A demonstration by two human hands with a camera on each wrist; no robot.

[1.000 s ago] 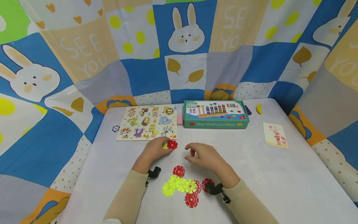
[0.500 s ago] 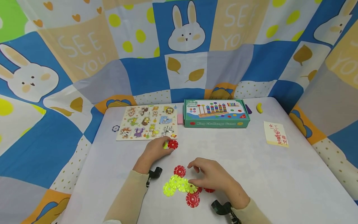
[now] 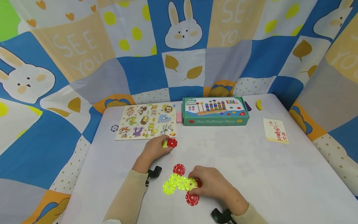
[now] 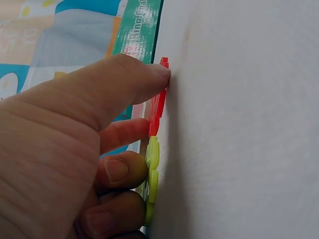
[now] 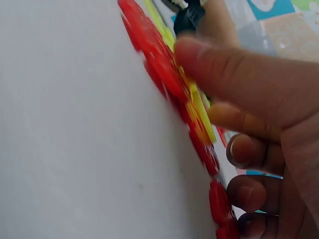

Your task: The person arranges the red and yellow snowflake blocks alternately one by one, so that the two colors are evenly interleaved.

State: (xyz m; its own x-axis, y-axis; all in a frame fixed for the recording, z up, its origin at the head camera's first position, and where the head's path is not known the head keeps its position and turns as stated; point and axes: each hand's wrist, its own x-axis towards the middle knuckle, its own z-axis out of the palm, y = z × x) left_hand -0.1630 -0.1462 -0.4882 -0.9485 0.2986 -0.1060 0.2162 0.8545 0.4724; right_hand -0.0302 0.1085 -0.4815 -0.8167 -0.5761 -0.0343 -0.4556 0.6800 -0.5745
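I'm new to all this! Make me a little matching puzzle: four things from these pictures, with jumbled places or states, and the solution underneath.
1. Left hand
2. Right hand
3. Paper note
4. Game box

A. Bears red writing
B. At the cluster of red and yellow discs
C. Green, right of the animal board
D. Touches a red disc close to the animal board

Pairs: 1-D, 2-B, 3-A, 4-C
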